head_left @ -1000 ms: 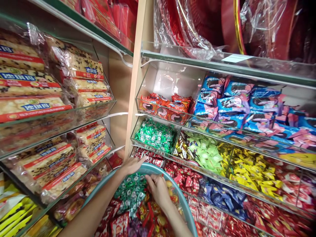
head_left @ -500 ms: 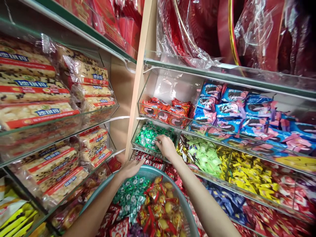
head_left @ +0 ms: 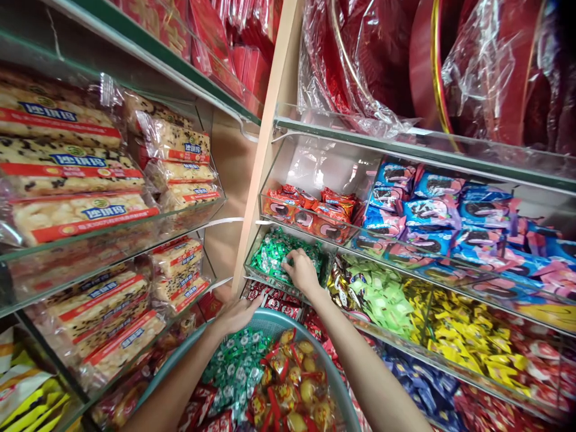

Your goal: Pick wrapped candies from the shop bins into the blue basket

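Observation:
My right hand [head_left: 302, 270] reaches over the clear bin of green-wrapped candies [head_left: 269, 251]. Its fingers are curled together just above the candies, and what they hold, if anything, is hidden. Beside the far rim of a teal plastic basket [head_left: 338, 363], my left hand [head_left: 237, 314] lies with fingers stretched out. Inside the basket are green-wrapped candies [head_left: 234, 367], gold sweets in clear and red wrappers [head_left: 294, 387] and some red-and-white packets [head_left: 198, 403].
Glass-fronted shelves surround the basket. Wrapped snack bars [head_left: 85, 217] stand on the left. To the right are red packets [head_left: 310, 210], blue biscuit packs [head_left: 432, 213], lime candies [head_left: 382, 294] and yellow candies [head_left: 472, 342]. A wooden post [head_left: 261, 162] divides the shelves.
The view has shifted slightly, so the shelves sit a little farther right and lower. My right hand stays over the green candies, and my left hand stays by the basket rim.

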Demonstrator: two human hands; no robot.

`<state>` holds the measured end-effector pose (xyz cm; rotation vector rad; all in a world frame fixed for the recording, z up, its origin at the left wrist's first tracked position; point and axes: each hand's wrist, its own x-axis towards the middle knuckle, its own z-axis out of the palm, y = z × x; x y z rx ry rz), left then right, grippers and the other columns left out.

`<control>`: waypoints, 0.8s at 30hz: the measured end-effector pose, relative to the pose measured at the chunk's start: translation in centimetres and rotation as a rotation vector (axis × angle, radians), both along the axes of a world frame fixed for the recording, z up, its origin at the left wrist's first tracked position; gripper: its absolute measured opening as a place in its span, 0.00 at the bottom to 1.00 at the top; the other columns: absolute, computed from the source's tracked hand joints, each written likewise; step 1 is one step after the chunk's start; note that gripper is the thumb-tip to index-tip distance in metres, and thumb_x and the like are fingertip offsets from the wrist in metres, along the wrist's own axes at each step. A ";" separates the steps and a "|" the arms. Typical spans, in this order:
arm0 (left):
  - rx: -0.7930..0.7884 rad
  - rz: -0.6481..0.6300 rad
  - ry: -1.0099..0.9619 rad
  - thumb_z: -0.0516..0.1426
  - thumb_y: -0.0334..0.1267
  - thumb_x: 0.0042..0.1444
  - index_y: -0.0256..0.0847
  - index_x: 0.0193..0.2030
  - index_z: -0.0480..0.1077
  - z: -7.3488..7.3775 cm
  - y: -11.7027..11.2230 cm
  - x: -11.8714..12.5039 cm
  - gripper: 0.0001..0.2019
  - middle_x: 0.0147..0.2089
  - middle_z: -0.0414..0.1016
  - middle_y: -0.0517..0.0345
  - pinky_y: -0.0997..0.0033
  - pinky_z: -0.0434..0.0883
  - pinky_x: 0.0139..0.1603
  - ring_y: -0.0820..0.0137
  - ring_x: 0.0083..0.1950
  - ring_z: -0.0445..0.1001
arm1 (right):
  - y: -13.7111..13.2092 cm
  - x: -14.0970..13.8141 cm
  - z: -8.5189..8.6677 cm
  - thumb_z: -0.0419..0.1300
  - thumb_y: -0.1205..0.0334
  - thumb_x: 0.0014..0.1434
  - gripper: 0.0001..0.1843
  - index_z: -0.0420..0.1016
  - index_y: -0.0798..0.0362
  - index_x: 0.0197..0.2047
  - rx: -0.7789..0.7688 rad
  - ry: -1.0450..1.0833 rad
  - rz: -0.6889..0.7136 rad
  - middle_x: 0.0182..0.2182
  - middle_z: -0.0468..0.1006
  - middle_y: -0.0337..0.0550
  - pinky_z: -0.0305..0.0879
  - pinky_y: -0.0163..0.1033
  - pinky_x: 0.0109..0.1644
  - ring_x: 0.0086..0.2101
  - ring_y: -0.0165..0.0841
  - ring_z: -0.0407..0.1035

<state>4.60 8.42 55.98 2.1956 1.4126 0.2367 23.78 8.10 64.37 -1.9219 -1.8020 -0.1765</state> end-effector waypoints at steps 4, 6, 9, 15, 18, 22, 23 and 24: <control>-0.005 -0.004 -0.005 0.26 0.68 0.50 0.40 0.42 0.76 0.2 0.0 0.1 0.46 0.50 0.76 0.40 0.54 0.64 0.52 0.49 0.55 0.69 | -1.8 -0.4 1.0 0.57 0.58 0.56 0.09 0.72 0.54 0.30 0.136 0.304 0.140 0.28 0.73 0.39 0.56 0.34 0.33 0.26 0.29 0.63; -0.016 -0.005 0.011 0.26 0.69 0.49 0.40 0.41 0.75 0.1 0.1 0.2 0.47 0.50 0.76 0.39 0.54 0.64 0.52 0.49 0.55 0.69 | -3.9 -1.0 1.0 0.56 0.53 0.56 0.13 0.71 0.55 0.29 0.179 0.470 0.223 0.24 0.71 0.37 0.55 0.33 0.29 0.22 0.27 0.59; -0.033 -0.019 0.015 0.25 0.69 0.48 0.40 0.40 0.76 -0.1 0.3 0.1 0.48 0.49 0.76 0.40 0.54 0.65 0.51 0.48 0.55 0.70 | -7.3 -2.1 -1.0 0.56 0.51 0.56 0.14 0.71 0.55 0.30 0.065 0.640 0.350 0.23 0.70 0.36 0.54 0.32 0.26 0.22 0.27 0.58; -0.023 -0.023 0.014 0.25 0.70 0.48 0.39 0.40 0.75 -0.5 0.1 0.4 0.48 0.48 0.76 0.40 0.55 0.65 0.51 0.49 0.54 0.70 | -10.1 -4.0 -8.8 0.57 0.65 0.53 0.04 0.71 0.53 0.34 -0.335 0.563 0.386 0.21 0.68 0.33 0.55 0.31 0.29 0.24 0.27 0.61; -0.013 -0.045 0.003 0.24 0.68 0.49 0.40 0.40 0.75 -0.5 0.0 0.7 0.47 0.48 0.77 0.42 0.57 0.65 0.52 0.51 0.55 0.70 | -9.8 -5.1 -9.9 0.56 0.70 0.53 0.12 0.70 0.51 0.41 -0.380 0.367 0.345 0.26 0.71 0.35 0.57 0.32 0.33 0.30 0.30 0.65; -0.007 -0.044 0.003 0.25 0.68 0.50 0.39 0.38 0.75 -0.3 -0.1 0.7 0.46 0.47 0.77 0.41 0.57 0.65 0.51 0.51 0.54 0.71 | -9.8 -6.5 -9.3 0.54 0.70 0.55 0.15 0.69 0.50 0.46 -0.460 0.109 0.277 0.34 0.75 0.43 0.58 0.36 0.38 0.38 0.37 0.69; -0.005 -0.042 0.000 0.26 0.68 0.50 0.39 0.37 0.76 -0.2 -0.2 0.7 0.46 0.47 0.77 0.40 0.58 0.65 0.50 0.50 0.54 0.71 | -9.9 -6.8 -9.2 0.53 0.69 0.56 0.15 0.69 0.50 0.47 -0.475 0.040 0.250 0.36 0.75 0.46 0.58 0.38 0.38 0.38 0.38 0.69; -0.003 -0.037 -0.004 0.26 0.68 0.50 0.39 0.37 0.76 -0.2 -0.2 0.6 0.46 0.46 0.77 0.40 0.58 0.66 0.50 0.50 0.54 0.71 | -10.0 -6.9 -9.1 0.53 0.67 0.58 0.15 0.68 0.51 0.49 -0.483 -0.020 0.227 0.36 0.75 0.48 0.59 0.39 0.38 0.38 0.39 0.70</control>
